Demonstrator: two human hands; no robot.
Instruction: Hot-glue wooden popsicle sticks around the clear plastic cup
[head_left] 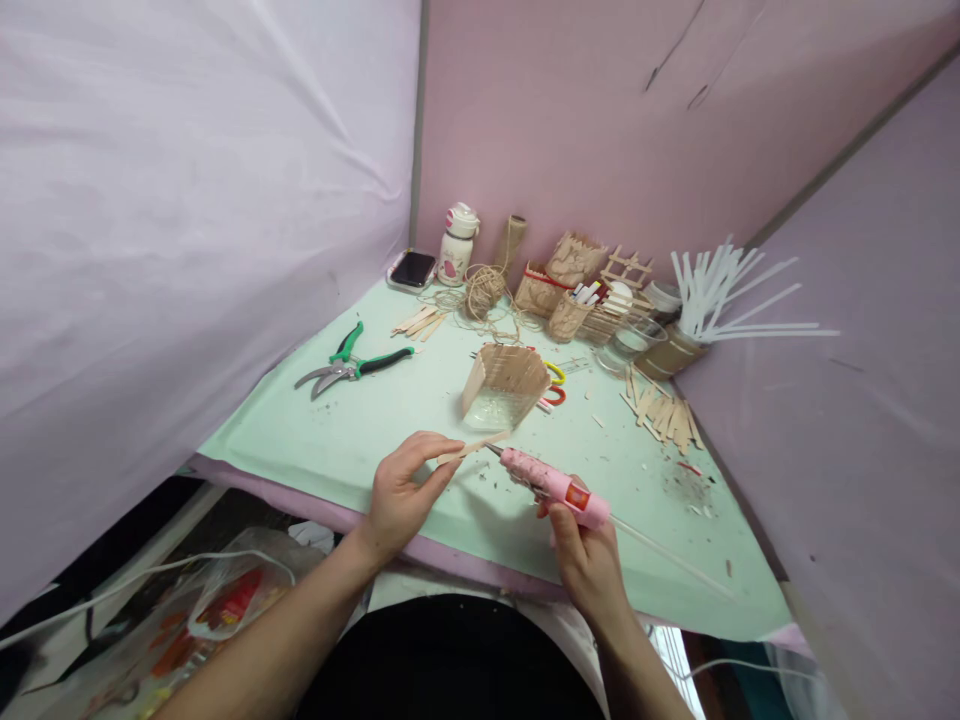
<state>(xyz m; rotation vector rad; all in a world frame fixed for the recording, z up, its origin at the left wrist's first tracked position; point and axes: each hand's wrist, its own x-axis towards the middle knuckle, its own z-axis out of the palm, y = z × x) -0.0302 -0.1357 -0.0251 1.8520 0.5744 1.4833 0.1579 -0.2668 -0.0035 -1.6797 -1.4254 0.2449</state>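
Between thumb and fingers, my left hand pinches a flat wooden craft stick above the front of the table. My right hand is wrapped round a pink hot glue gun. Its metal nozzle points left and meets the stick or hovers just over it; I cannot tell which. A long clear glue stick sticks out of the gun's back end. Just beyond my hands stands a small container built of craft sticks, with a clear, glassy lower front.
Green-handled pruning shears lie left. Scissors rest behind the container. Loose craft sticks and white glue sticks in a holder are right. A phone, a bottle and a twine ball stand at the back.
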